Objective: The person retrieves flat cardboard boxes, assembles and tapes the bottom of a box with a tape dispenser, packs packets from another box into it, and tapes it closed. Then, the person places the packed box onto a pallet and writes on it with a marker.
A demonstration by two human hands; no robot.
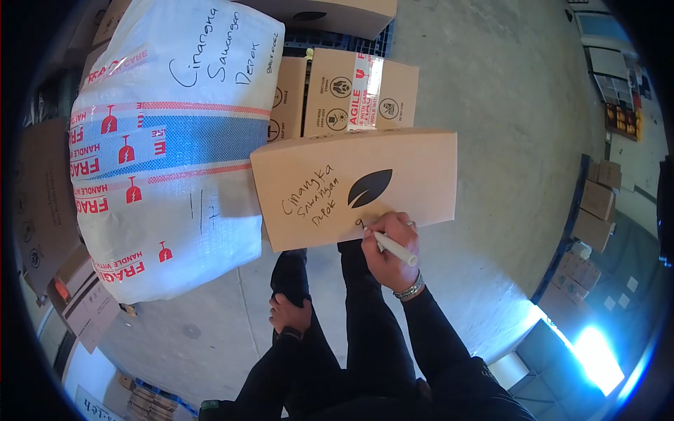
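Note:
My right hand (393, 261) grips a white marker pen (397, 250), its tip against the lower front of a brown cardboard box (425, 179). Handwritten words in black stand on that face, left of a printed black leaf mark (371, 188), and a short new stroke shows by the pen tip. My left hand (290, 313) rests over my knee, holding nothing, fingers draped on the dark trouser leg. Beside the box lies a large white woven sack (232, 140) with a blue band, red FRAGILE tape and black handwriting.
Behind the box sits another carton (404, 95) with red and white tape. A blue pallet (298, 43) shows at the back beneath a further carton (344, 15). Cartons (597, 200) line the right side. Grey concrete floor (491, 91) spreads around the stack.

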